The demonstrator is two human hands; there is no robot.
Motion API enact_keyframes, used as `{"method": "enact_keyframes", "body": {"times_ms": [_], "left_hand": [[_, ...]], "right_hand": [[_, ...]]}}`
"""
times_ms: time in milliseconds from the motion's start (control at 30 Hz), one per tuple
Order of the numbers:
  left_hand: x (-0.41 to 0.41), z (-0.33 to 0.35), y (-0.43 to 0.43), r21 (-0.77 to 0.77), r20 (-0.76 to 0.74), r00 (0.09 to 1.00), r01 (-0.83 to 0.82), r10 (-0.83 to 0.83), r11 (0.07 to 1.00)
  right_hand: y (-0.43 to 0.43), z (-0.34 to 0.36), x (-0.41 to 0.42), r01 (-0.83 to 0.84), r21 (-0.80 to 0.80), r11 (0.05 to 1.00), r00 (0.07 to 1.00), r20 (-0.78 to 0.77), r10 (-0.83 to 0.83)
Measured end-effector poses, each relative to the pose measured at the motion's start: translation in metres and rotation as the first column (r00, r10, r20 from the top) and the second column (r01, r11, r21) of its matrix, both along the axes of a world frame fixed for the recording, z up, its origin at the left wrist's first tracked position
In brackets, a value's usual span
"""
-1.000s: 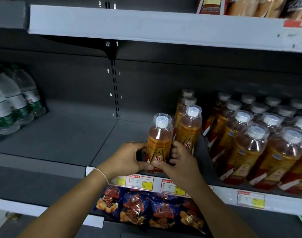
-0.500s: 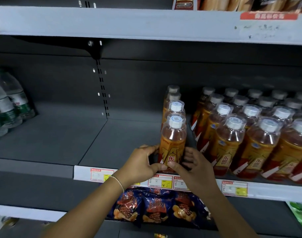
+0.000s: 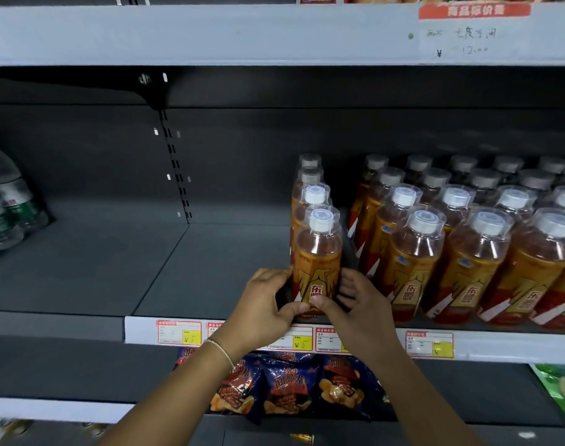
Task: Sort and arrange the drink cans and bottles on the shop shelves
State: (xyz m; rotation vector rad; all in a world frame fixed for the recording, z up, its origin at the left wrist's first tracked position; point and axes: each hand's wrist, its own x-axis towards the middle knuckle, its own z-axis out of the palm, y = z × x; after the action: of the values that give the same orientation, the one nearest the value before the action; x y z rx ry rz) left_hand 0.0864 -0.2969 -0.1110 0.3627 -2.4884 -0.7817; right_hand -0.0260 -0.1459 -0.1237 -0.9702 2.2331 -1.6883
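An orange drink bottle (image 3: 318, 252) with a white cap stands upright at the front edge of the grey shelf (image 3: 210, 272), heading a single row of like bottles (image 3: 310, 191). My left hand (image 3: 265, 304) and my right hand (image 3: 355, 304) hold its base from either side, thumbs meeting in front of the label. A narrow gap separates this row from the large block of the same orange bottles (image 3: 467, 246) to the right.
Clear water bottles (image 3: 7, 204) stand at the far left of the shelf, with bare shelf between them and the orange row. Price tags (image 3: 178, 331) line the shelf edge. Snack bags (image 3: 287, 387) hang below. Another shelf (image 3: 210, 33) runs overhead.
The front bottle has shifted right and now lines up in front of its row. Both hands stayed around its base throughout.
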Motion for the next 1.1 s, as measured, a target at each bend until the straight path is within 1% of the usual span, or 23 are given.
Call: {"method": "enact_keyframes", "body": {"times_ms": [200, 267, 300, 333, 367, 400, 433, 500, 533, 600, 700, 767, 867, 967, 1100], "left_hand": [[-0.001, 0.000, -0.001, 0.035, 0.005, 1.000, -0.005, 0.005, 0.999], [0.000, 0.002, -0.004, 0.055, 0.037, 0.999, 0.009, -0.011, 0.998], [0.002, 0.004, -0.007, 0.092, 0.054, 0.998, 0.038, -0.043, 0.995], [0.004, 0.006, -0.011, 0.161, 0.053, 0.994, 0.083, -0.093, 0.984], [0.006, 0.008, -0.016, 0.260, 0.019, 0.989, 0.134, -0.143, 0.956], [0.006, 0.010, -0.021, 0.373, -0.045, 0.985, 0.169, -0.165, 0.912], [0.005, 0.013, -0.026, 0.487, -0.115, 0.983, 0.184, -0.147, 0.854], [-0.009, 0.019, -0.036, 0.655, -0.206, 0.978, 0.162, -0.031, 0.738], [-0.019, 0.021, -0.041, 0.700, -0.221, 0.975, 0.140, 0.026, 0.701], [-0.043, 0.025, -0.048, 0.754, -0.222, 0.971, 0.115, 0.086, 0.647], [-0.079, 0.025, -0.054, 0.822, -0.209, 0.971, 0.109, 0.119, 0.558], [-0.097, 0.024, -0.058, 0.870, -0.185, 0.978, 0.116, 0.100, 0.479], [-0.114, 0.018, -0.062, 0.902, -0.245, 0.969, 0.210, 0.045, 0.378], [-0.121, 0.014, -0.060, 0.908, -0.265, 0.963, 0.267, -0.052, 0.322], [-0.128, 0.013, -0.061, 0.922, -0.286, 0.956, 0.293, -0.063, 0.254]], "right_hand": [[0.000, 0.000, 0.001, 0.004, 0.020, 1.000, 1.000, -0.015, -0.004], [0.000, 0.001, 0.003, 0.007, 0.033, 0.999, 1.000, -0.029, -0.006], [0.001, 0.001, 0.003, 0.009, 0.046, 0.999, 0.999, -0.039, -0.007], [0.001, 0.002, 0.004, 0.015, 0.066, 0.998, 0.998, -0.055, -0.012], [0.002, 0.002, 0.004, 0.027, 0.090, 0.996, 0.997, -0.079, -0.020], [0.002, 0.003, 0.004, 0.046, 0.117, 0.992, 0.993, -0.109, -0.034], [0.003, 0.003, 0.005, 0.073, 0.147, 0.986, 0.988, -0.144, -0.052], [0.004, 0.003, 0.006, 0.137, 0.191, 0.972, 0.971, -0.221, -0.093], [0.004, 0.003, 0.008, 0.162, 0.199, 0.966, 0.961, -0.253, -0.109], [0.006, 0.001, 0.012, 0.192, 0.209, 0.959, 0.948, -0.291, -0.126], [0.008, -0.001, 0.018, 0.234, 0.261, 0.936, 0.922, -0.364, -0.129], [0.008, -0.002, 0.023, 0.273, 0.315, 0.909, 0.889, -0.444, -0.113], [0.008, -0.002, 0.031, 0.332, 0.370, 0.868, 0.841, -0.532, -0.095], [0.002, -0.002, 0.034, 0.373, 0.383, 0.845, 0.821, -0.561, -0.108], [-0.005, -0.001, 0.034, 0.410, 0.394, 0.823, 0.814, -0.564, -0.135]]}}
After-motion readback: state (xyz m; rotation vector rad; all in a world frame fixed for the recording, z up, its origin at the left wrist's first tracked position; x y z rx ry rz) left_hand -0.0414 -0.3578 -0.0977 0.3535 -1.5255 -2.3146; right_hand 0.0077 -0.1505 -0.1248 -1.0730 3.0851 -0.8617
